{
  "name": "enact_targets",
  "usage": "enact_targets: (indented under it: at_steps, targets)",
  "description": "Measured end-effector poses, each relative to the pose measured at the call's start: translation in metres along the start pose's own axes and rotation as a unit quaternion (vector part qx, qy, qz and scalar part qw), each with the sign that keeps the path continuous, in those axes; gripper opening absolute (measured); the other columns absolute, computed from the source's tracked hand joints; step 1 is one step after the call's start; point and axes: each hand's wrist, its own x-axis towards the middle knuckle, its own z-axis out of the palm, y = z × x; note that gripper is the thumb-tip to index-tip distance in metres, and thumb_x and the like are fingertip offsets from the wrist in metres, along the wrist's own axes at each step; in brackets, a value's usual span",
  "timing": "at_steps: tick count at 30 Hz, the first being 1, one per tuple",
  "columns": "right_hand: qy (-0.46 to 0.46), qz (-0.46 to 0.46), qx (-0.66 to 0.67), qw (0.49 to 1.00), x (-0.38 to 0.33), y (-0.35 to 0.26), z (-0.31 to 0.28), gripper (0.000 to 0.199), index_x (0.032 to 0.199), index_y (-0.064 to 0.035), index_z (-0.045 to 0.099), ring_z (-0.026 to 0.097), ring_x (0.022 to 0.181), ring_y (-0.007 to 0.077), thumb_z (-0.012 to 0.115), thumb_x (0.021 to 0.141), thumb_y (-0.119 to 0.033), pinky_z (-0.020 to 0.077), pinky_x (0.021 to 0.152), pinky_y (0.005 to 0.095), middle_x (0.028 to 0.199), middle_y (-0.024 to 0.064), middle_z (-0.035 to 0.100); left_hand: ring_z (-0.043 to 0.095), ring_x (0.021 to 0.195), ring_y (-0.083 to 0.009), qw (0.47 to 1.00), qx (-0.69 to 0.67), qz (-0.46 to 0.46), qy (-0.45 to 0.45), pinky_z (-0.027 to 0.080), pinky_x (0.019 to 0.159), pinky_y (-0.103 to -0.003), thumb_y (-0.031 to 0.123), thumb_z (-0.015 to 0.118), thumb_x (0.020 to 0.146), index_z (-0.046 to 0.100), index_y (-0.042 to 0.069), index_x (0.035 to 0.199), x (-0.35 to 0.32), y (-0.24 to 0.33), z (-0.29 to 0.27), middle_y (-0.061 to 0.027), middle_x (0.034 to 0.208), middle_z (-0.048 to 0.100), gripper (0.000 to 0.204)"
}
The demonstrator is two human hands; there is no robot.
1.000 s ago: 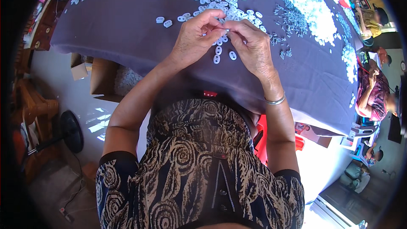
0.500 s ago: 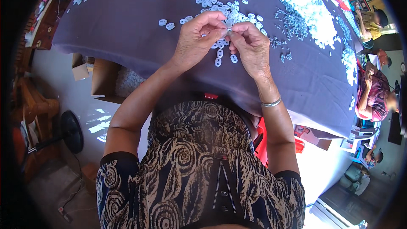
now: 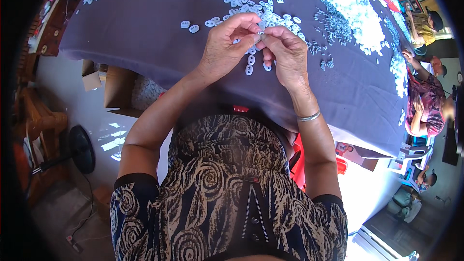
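Both hands have lifted off the purple cloth (image 3: 145,34) — left hand (image 3: 224,46) and right hand (image 3: 287,53) fingertips pinched together on one small white piece (image 3: 261,33); assembly looks mid-press.

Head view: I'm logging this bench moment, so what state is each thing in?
Left hand: raised over the cloth, fingertips pinching a small white piece.
Right hand: raised, fingertips meeting the left hand's at that piece.
Small piece: held between both hands, off the cloth.
White pieces: loose, scattered on the cloth.
Large white heap: piled on the cloth.
Purple cloth: spread over the table, draping its edge.
Bracelet: on the right wrist.
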Motion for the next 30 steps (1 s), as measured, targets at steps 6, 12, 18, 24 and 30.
enact_targets:
  at_steps: [6,12,18,24,30]
  targets:
    - [-0.01,0.004,0.064,0.998,0.0,0.003,-0.003,0.011,0.096,0.0001,0.062,0.05,0.051,0.0065,0.057,0.088,-0.004,0.0412,0.042,0.0205,0.075,0.0093,0.065,0.06,0.09,-0.0101,0.999,-0.03,-0.026,-0.014,0.05,0.082,-0.025,-0.007,0.058,0.083,0.056,0.001,0.112,0.001,0.003,-0.001,-0.0057,0.098,0.06,0.03]
    - [-0.009,-0.003,0.041,0.999,0.0,0.007,-0.001,0.009,0.095,-0.0004,0.061,0.05,0.051,0.0054,0.057,0.088,-0.005,0.0405,0.04,0.0199,0.074,0.008,0.064,0.06,0.091,-0.01,1.0,-0.016,-0.026,-0.006,0.05,0.081,-0.024,-0.008,0.057,0.082,0.056,0.0,0.109,0.0,0.002,-0.001,-0.0061,0.097,0.06,0.028]
    - [-0.016,-0.015,0.054,0.998,0.0,0.007,0.0,0.007,0.093,-0.0011,0.061,0.049,0.05,0.0041,0.057,0.089,-0.005,0.0395,0.04,0.0191,0.073,0.0068,0.063,0.06,0.092,-0.0106,0.999,-0.036,-0.036,0.004,0.051,0.08,-0.025,-0.009,0.057,0.083,0.056,0.0,0.108,0.0,0.001,-0.002,-0.0072,0.097,0.061,0.027]
    - [0.002,-0.023,0.071,0.997,0.0,0.018,0.002,0.006,0.092,-0.0018,0.061,0.048,0.05,0.0041,0.057,0.089,-0.005,0.0379,0.04,0.0186,0.073,0.0056,0.063,0.062,0.084,-0.012,0.993,-0.072,-0.092,-0.014,0.052,0.078,-0.025,-0.006,0.058,0.084,0.056,-0.001,0.108,0.002,0.001,0.0,-0.0076,0.097,0.061,0.024]
    - [0.011,-0.042,0.055,0.998,0.0,0.018,0.007,0.005,0.092,-0.0014,0.06,0.048,0.051,0.0037,0.057,0.089,-0.005,0.0375,0.04,0.0187,0.072,0.0043,0.062,0.061,0.079,-0.0113,0.992,-0.079,-0.097,-0.001,0.049,0.069,-0.024,-0.003,0.06,0.086,0.058,0.002,0.108,0.0,-0.01,-0.003,-0.0047,0.09,0.062,0.023]
